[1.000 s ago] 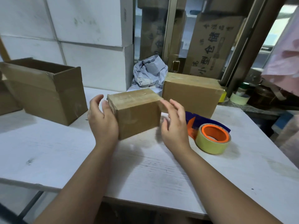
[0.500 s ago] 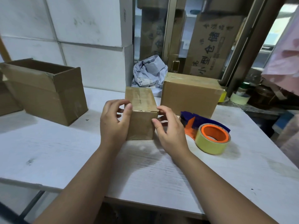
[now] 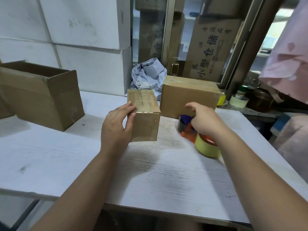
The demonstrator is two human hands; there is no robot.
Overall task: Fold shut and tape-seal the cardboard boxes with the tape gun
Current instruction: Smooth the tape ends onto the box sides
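A small closed cardboard box [image 3: 145,117] stands on the white table [image 3: 150,172], a strip of tape along its top seam. My left hand [image 3: 116,125] grips its left side, thumb on the top edge. My right hand [image 3: 204,120] is over the tape gun [image 3: 188,129], an orange and purple holder with a yellow tape roll [image 3: 207,147]; its fingers curl down onto the holder, and the grip itself is hidden under the hand. A larger closed box [image 3: 188,95] stands behind the gun. An open box [image 3: 41,95] sits at the far left.
White blocks [image 3: 83,39] are stacked at the back left. A crumpled grey mailer bag [image 3: 148,75] lies behind the small box. Printed cartons [image 3: 211,47] stand behind glass. A tape roll [image 3: 239,100] and jars rest on the ledge at right.
The small box was turned so its short end faces me. My right hand left the box and moved right onto the tape gun. My left hand stays on the box's left side.
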